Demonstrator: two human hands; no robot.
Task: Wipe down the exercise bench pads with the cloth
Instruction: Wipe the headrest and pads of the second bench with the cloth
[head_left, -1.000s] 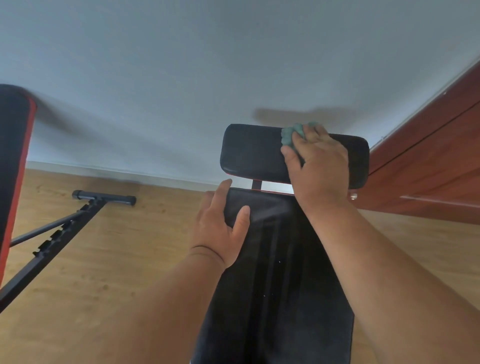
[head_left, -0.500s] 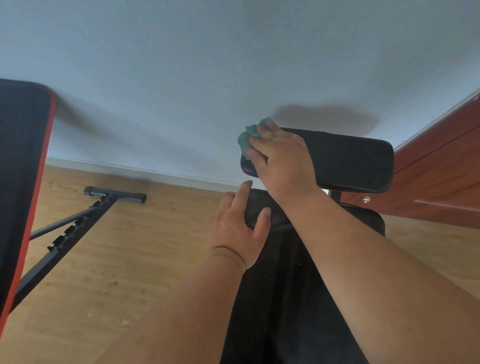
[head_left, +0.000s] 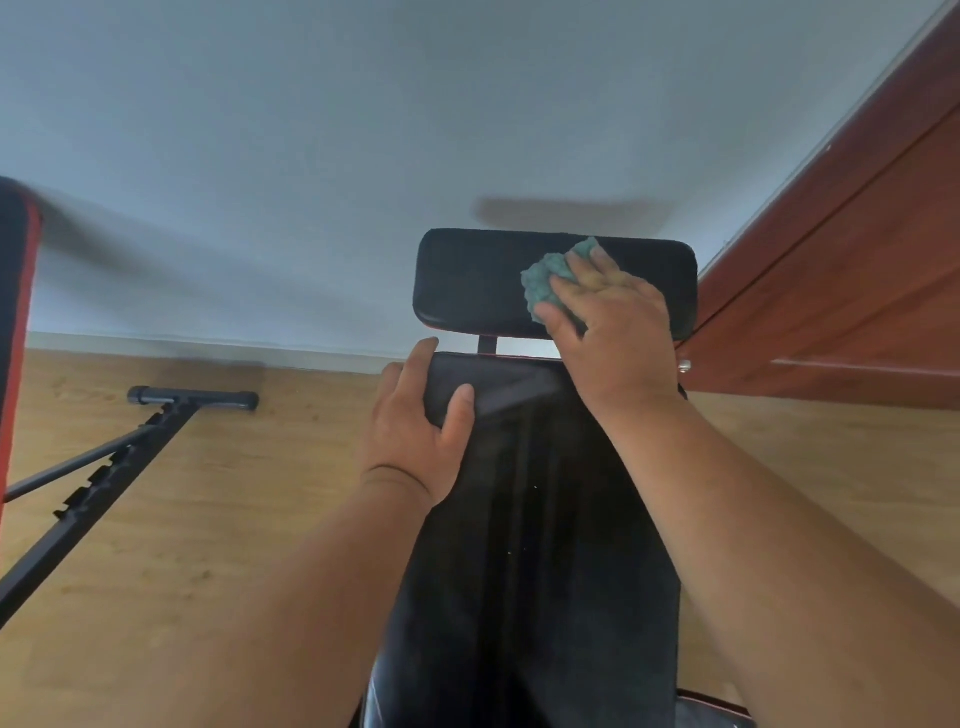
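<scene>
The green cloth (head_left: 550, 283) lies bunched on the headrest pad (head_left: 478, 283), pressed by the right hand (head_left: 610, 332), fingers extended. The left hand (head_left: 415, 423) grips the back pad (head_left: 540, 519) at its top corner. Judged progress: headrest wiping underway; the back pad probably remains.

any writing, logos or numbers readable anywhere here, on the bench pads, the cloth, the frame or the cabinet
None can be read.
Head pad: plain black, no logo or label.
Long back pad: plain black, only pale specks.
Cloth under the right hand: plain teal.
Black floor frame: notches only, no numbers.
Wooden cabinet: no marking.
</scene>
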